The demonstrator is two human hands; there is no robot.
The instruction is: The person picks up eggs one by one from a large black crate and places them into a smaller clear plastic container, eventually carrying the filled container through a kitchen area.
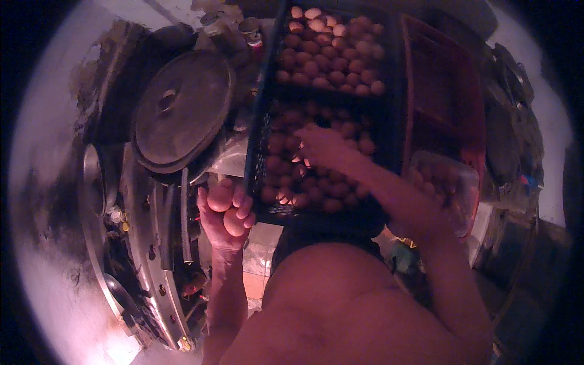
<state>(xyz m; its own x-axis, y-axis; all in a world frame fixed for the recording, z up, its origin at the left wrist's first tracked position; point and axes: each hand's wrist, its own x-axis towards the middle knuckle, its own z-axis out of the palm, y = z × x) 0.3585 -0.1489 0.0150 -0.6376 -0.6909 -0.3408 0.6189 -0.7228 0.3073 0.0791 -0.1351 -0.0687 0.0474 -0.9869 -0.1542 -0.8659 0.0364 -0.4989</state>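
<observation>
Two brown eggs [220, 197] rest in my left hand [224, 214], which is turned palm up with its fingers curled round them, just left of a dark plastic crate [255, 150]. The crate's near section holds many loose eggs [332, 188]. My right hand [321, 143] reaches down among these eggs near the middle of that section; whether its fingers grip one is hard to see in the dim light. More eggs [319, 61] fill the far section, the upper ones lit brightly.
A large round lid [185, 109] with a centre knob covers a pot at the left. Below it stands a metal stove frame [153, 255]. Right of the crate is a red crate [445, 82], with a clear plastic container [467, 175] holding reddish round things at its near end.
</observation>
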